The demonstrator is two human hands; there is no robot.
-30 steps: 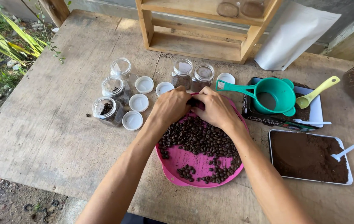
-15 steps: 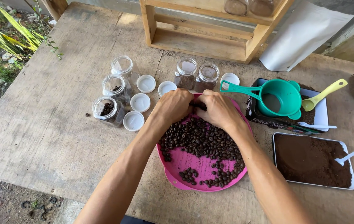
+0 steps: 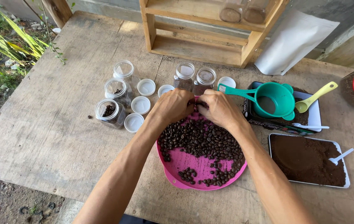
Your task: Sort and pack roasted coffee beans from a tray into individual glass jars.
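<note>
Stretching across nearly the whole head view, a weathered grey wooden table (image 3: 61,124) is carrying everything else. At its far edge a pale wooden shelf rack (image 3: 197,45) is standing, with a white foil pouch (image 3: 293,41) leaning beside it. Near the middle, a round pink plastic tray (image 3: 197,166) is lying flat, and dark roasted coffee beans (image 3: 202,141) are covering most of its far half while a smaller cluster is sitting near its front rim. Just right of it, a white rectangular tray of brown ground coffee (image 3: 305,159) is lying with a small white plastic spoon (image 3: 340,156) resting in it. Behind that, a teal plastic measuring scoop (image 3: 268,99) and a yellow-green plastic spoon (image 3: 316,97) are sitting on a dark box-like tray (image 3: 282,124).

The left hand (image 3: 173,107) and the right hand (image 3: 219,110) are meeting at the far rim of the pink tray, both lying knuckles-up on the beans with fingers curled inward and fingertips nearly touching; they are appearing to pinch beans between them, though what they are gripping is hidden.

To the left, small clear glass jars (image 3: 115,93) are standing open, touching or just beside round white plastic lids (image 3: 139,104).
</note>
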